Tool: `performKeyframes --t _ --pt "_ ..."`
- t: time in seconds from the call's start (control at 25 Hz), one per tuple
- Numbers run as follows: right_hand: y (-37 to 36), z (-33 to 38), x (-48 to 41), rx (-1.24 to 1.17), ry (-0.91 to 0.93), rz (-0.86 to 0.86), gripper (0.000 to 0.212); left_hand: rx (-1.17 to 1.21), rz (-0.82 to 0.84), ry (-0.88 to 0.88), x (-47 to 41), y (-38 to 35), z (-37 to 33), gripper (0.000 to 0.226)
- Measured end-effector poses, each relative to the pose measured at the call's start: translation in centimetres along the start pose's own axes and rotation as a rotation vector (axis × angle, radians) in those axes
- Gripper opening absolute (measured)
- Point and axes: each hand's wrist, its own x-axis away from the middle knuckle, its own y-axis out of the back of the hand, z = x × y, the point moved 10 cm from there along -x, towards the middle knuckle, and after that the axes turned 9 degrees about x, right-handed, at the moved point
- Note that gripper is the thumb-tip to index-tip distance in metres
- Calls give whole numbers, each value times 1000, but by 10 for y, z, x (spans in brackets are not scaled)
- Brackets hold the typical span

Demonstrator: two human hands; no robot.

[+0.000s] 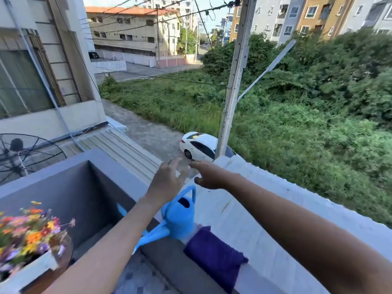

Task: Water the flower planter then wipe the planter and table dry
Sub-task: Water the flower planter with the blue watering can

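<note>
Both hands reach out over the ledge, the left hand (167, 179) with fingers spread open, the right hand (209, 177) loosely open, gripping nothing I can clearly see; something blurred lies between them. The blue watering can (178, 217) stands just below the fingers, spout pointing down-left toward the flower planter (31, 247). It looks like light, stiff plastic; the top handle is probably the best hold.
</note>
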Motion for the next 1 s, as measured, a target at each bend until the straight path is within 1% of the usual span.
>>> performKeyframes --t 0.08,0.16,0.2,0.28,0.4,0.48,0.6,0.72,0.88,1.0 --pt "-45 7 -13 35 42 128 57 -2 -10 83 27 -23 41 48" --pt "-89 4 -19 71 30 223 61 -38 31 177 61 -52 80 48" --pt "-109 -1 -26 75 27 249 61 -69 47 228 72 -65 101 49" --pt "-131 -9 -37 100 37 231 54 -117 56 270 86 -82 124 50" --pt "-143 -11 -53 162 87 170 37 -144 12 269 97 -94 132 50" --pt "-146 -9 -61 155 133 206 32 -123 -72 279 101 -91 127 48" --pt "-158 -6 -64 74 134 340 33 -65 -161 337 111 -84 132 40" --pt "-167 8 -56 8 133 378 35 -23 -191 421 135 -78 152 41" --pt "-151 49 -61 -90 165 328 35 21 -240 523 163 -51 176 54" --pt "-128 101 -75 -106 223 274 36 176 -359 532 178 -12 185 52"
